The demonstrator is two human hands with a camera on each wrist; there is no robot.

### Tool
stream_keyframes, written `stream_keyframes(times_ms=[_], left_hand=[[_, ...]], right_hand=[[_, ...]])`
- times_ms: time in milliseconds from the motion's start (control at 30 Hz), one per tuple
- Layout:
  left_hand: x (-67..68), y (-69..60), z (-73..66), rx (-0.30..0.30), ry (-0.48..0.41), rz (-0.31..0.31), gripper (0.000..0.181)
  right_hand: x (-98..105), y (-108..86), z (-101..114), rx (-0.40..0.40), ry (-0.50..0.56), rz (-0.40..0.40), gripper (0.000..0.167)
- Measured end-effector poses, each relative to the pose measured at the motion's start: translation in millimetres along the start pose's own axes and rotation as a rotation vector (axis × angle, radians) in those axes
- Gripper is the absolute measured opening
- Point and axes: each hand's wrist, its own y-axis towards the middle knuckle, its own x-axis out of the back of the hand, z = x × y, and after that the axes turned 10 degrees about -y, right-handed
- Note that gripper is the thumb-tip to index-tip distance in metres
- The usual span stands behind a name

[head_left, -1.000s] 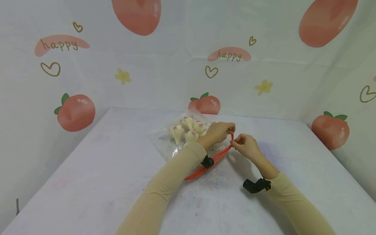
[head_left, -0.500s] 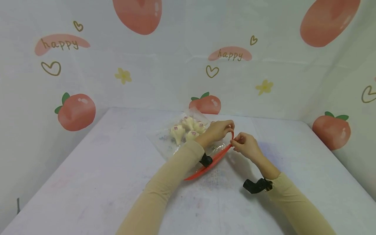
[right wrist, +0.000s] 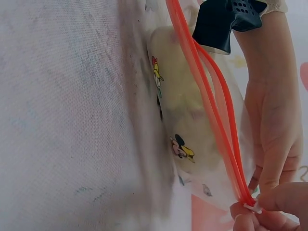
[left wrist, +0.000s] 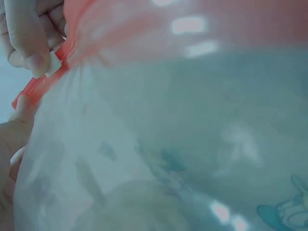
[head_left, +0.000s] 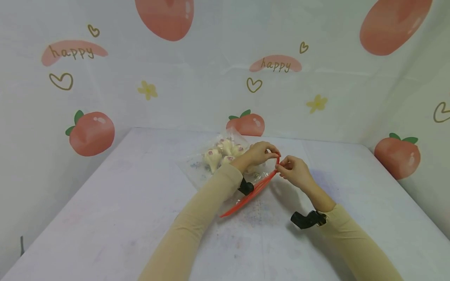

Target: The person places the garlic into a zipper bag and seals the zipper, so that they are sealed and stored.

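Note:
A clear plastic zip bag (head_left: 191, 166) with a cartoon print lies on the table, several garlic bulbs (head_left: 212, 157) inside. Along its near side runs a red zip strip (head_left: 249, 195), its two edges standing apart in the right wrist view. My left hand (head_left: 258, 153) reaches across the bag and pinches the far right end of the strip. Just beside it, my right hand (head_left: 297, 171) pinches the small white slider (left wrist: 54, 64) between thumb and finger. That slider (right wrist: 252, 208) sits on the strip near its end. My left forearm hides part of the bag.
The white table (head_left: 123, 218) extends around the bag on all sides. A white backdrop (head_left: 197, 93) printed with red fruit, hearts and flowers rises behind and beside it. Black wrist cameras (head_left: 306, 220) stick out under both forearms.
The left hand and wrist have shifted slightly up and left. The red strip has gone from separate visible lines to a flatter band in the head view. The right hand has barely moved.

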Motion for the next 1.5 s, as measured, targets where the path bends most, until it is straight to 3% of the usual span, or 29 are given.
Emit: stream_keyframes(times_ms=[300,700,1500], left_hand=[[2.2,0.2,-0.3,0.023,-0.049,-0.058,0.023],[1.2,0.8,0.2,0.054,-0.038,-0.103,0.024],[5.1,-1.2,2.1,0.047,-0.068,-0.127,0.023]], right_hand=[[1,-1.3,3,0.003,-0.017,-0.002,0.016],[-2,-2.0,5,0.008,-0.008,0.003,0.016],[-11,-10.5,10,-0.009,0.074,0.096,0.019]])
